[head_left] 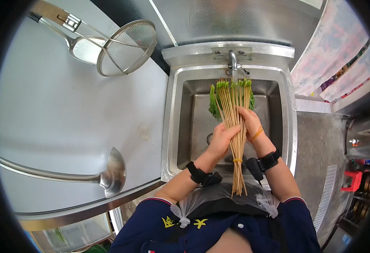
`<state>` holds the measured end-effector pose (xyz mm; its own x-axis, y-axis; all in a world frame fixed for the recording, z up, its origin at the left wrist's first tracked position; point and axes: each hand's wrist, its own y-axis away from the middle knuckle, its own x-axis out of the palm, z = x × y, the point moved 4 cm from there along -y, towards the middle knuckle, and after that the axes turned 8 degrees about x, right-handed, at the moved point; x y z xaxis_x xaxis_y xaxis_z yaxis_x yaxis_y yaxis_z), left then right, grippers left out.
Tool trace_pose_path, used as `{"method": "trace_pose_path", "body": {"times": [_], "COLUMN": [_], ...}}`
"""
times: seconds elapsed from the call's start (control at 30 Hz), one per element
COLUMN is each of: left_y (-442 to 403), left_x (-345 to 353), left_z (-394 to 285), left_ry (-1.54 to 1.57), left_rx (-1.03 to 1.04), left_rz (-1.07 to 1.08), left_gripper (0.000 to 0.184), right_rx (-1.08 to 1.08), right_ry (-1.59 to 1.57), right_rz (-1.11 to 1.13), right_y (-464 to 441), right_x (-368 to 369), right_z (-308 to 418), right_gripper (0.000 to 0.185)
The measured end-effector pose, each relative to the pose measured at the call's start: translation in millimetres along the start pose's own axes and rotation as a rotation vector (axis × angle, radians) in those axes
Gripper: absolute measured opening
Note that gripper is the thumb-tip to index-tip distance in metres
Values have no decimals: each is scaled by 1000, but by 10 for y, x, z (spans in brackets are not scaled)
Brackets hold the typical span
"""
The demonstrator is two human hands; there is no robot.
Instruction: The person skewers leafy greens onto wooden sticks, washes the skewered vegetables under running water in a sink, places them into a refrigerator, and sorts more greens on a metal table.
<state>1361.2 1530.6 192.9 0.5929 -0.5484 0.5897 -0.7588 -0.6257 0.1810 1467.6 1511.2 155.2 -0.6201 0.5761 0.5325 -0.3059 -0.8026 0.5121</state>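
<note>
A bundle of thin wooden skewers point(236, 145) with green leafy vegetables point(214, 103) on its far ends is held over the sink point(173, 126). My left hand point(224, 137) is closed round the bundle's left side. My right hand point(250, 122) grips the right side, a little higher up. A yellow band point(237, 160) ties the skewers near their lower ends. The green ends are under the faucet point(233, 61), where water seems to run onto them. An orange band point(257, 133) circles my right wrist.
On the metal counter point(67, 114) at left lie a mesh strainer point(128, 48), a spatula point(86, 49) and a large ladle point(114, 173). A patterned curtain point(332, 50) hangs at the upper right. A red stool point(352, 181) stands on the floor at right.
</note>
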Motion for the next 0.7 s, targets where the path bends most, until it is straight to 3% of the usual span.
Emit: {"method": "trace_pose_path", "body": {"times": [0.43, 0.7], "left_y": [69, 52], "left_x": [-168, -186], "left_z": [-76, -49], "left_ry": [5, -38], "left_rx": [90, 132], "left_rz": [-78, -105], "left_gripper": [19, 23], "right_rx": [23, -68], "right_ry": [104, 5], "right_rz": [-29, -88], "right_y": [-111, -182], "right_x": [192, 109], "right_z": [-151, -117], "right_gripper": [34, 17]}}
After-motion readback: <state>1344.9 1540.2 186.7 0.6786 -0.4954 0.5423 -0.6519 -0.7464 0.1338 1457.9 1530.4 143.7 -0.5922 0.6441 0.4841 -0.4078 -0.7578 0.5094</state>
